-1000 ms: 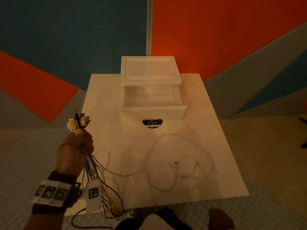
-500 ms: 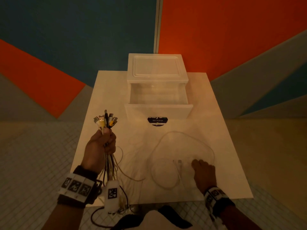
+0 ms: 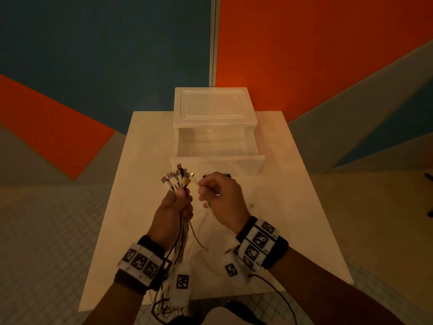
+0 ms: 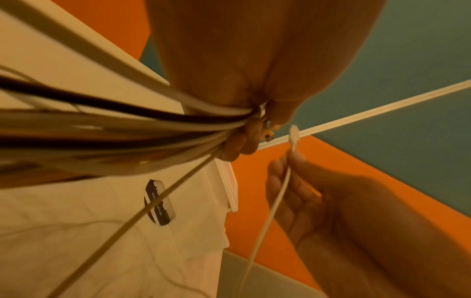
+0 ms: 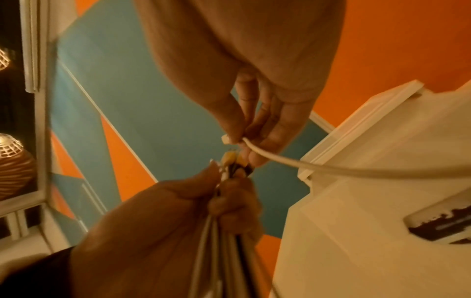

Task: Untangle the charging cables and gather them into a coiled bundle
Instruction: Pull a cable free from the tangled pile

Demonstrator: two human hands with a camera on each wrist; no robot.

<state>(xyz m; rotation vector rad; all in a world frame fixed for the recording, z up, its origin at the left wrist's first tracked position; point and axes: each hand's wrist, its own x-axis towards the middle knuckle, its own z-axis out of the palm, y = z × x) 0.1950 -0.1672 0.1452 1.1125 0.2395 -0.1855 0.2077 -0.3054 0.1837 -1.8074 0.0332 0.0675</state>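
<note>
The last loose white cable (image 3: 203, 213) is off the table (image 3: 293, 207) now. Half a second ago it lay in a wide loop on the near half of the tabletop, with the right hand just reaching its plug ends; now its plug has been lifted to just beside the fan of connectors (image 3: 177, 178) sticking up out of the left fist. By my reckoning that puts the gathering close to finished: once this end joins the others, what remains is the coiling.

The bundle of cables (image 3: 180, 240) is held above the near middle of the table, plugs upward. Its long tails hang past the left wrist and over the near edge, where they look tangled still.

The left hand (image 3: 174, 212) is clenched tight round the bundle just below the plugs, thumb on top. The right hand (image 3: 222, 195) has come up from the tabletop and pinches the white cable just behind its plug between thumb and forefinger. The other fingers curl loosely, and the cord trails down from the hand toward the table. The two hands are near each other but apart.

Beyond them, at the far middle of the table, a white drawer box (image 3: 214, 127) stands with its drawer pulled out toward the person.
</note>
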